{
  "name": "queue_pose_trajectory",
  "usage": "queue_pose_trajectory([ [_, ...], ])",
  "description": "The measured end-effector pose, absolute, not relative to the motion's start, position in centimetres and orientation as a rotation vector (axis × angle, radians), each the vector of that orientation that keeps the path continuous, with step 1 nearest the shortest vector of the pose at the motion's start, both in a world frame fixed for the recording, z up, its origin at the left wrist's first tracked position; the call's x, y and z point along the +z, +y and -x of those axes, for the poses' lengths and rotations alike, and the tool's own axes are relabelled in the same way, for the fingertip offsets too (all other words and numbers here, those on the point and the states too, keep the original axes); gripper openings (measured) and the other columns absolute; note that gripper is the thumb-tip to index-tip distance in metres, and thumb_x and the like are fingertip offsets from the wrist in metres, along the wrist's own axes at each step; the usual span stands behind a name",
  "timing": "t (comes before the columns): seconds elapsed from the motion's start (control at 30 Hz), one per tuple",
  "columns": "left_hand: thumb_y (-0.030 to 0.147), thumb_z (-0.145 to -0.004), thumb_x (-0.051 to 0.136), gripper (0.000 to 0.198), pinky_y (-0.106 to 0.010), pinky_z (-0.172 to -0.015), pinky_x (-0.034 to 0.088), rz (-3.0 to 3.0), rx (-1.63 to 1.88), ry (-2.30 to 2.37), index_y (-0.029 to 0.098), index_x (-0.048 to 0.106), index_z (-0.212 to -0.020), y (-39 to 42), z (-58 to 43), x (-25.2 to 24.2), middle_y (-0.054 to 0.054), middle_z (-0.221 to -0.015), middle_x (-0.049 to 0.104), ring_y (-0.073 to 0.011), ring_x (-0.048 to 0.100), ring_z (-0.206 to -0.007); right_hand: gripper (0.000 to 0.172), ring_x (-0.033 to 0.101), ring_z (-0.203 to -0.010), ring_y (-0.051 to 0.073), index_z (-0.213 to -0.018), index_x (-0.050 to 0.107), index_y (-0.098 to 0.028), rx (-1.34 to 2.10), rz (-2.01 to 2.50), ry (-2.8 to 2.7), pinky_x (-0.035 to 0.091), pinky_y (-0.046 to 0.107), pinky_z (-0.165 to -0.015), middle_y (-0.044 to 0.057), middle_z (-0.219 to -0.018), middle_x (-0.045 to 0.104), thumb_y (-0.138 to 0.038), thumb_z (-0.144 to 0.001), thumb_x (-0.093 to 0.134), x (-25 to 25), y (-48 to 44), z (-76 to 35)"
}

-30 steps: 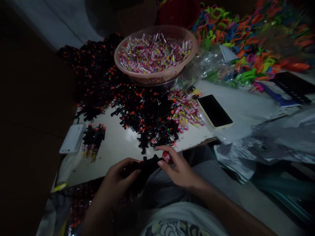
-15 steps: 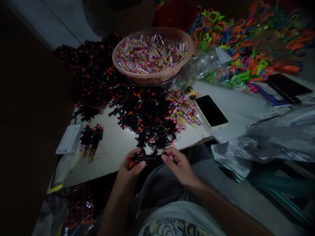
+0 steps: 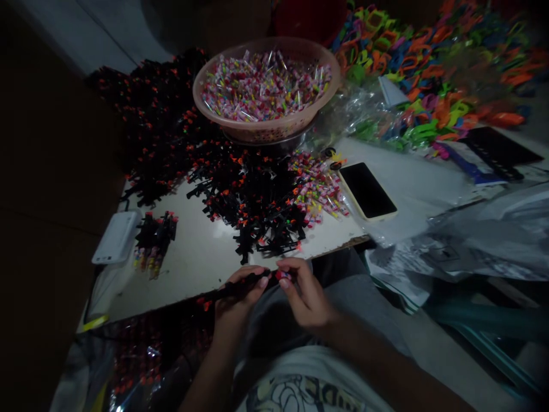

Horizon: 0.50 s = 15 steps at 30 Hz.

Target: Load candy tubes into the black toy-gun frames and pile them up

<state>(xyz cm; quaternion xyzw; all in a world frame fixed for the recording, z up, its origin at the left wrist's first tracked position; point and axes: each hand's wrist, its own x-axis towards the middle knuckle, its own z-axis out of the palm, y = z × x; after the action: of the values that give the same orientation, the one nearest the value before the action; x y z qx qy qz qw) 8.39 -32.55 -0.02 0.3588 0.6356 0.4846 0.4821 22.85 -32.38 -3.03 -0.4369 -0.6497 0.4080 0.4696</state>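
Observation:
My left hand is closed around a small black toy gun, whose orange tip points to the lower left. Between the thumb and fingers of my right hand is a small red-and-pink candy tube, close to the gun's right end. Whether the two touch is too dark to tell. Just beyond my hands lies a heap of black toy guns with orange tips. A pile of colourful candy tubes sits at its right side.
Behind the heap stands a pink basket full of candy tubes. A phone lies to the right, a white device to the left beside a small bunch of guns with tubes. Colourful plastic pieces fill the back right.
My left hand has shifted its grip towards the gun's right end, and the gun now tilts down to the left. The tube shows more plainly in my right fingers.

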Motion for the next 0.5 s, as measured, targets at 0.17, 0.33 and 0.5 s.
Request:
queue_pose_trajectory([
  [0.17, 0.026, -0.064, 0.077, 0.013, -0.029, -0.081, 0.052, -0.965, 1.123, 1.458, 0.020, 0.070, -0.073, -32.7, -8.5, 0.3, -0.002, -0.082, 0.070, -0.0182, 0.065, -0.082, 0.012, 0.058, -0.084, 0.017, -0.103, 0.045, -0.023, 0.994, 0.999, -1.655, 0.048, 0.029, -0.074, 0.005, -0.092, 0.059, -0.020, -0.091, 0.044, -3.0, -32.2, -23.1],
  [0.33, 0.028, -0.060, 0.078, 0.017, -0.030, -0.080, 0.052, -0.917, 1.089, 1.469, 0.019, 0.070, -0.072, -32.6, -8.1, 0.1, -0.002, -0.080, 0.070, -0.0191, 0.065, -0.080, 0.009, 0.059, -0.085, 0.019, -0.099, 0.046, -0.023, 0.874, 1.056, -1.678, 0.048, 0.031, -0.075, 0.006, -0.091, 0.062, -0.020, -0.091, 0.044, -2.4, -31.9, -23.8],
  [0.5, 0.026, -0.055, 0.082, 0.024, -0.033, -0.081, 0.053, -0.788, 1.061, 1.487, 0.018, 0.071, -0.074, -32.6, -8.0, -0.1, -0.003, -0.078, 0.072, -0.0203, 0.067, -0.080, 0.006, 0.060, -0.081, 0.020, -0.094, 0.044, -0.022, 0.929, 1.060, -1.835, 0.048, 0.032, -0.072, 0.008, -0.089, 0.062, -0.020, -0.091, 0.040, -1.6, -31.5, -24.1],
])
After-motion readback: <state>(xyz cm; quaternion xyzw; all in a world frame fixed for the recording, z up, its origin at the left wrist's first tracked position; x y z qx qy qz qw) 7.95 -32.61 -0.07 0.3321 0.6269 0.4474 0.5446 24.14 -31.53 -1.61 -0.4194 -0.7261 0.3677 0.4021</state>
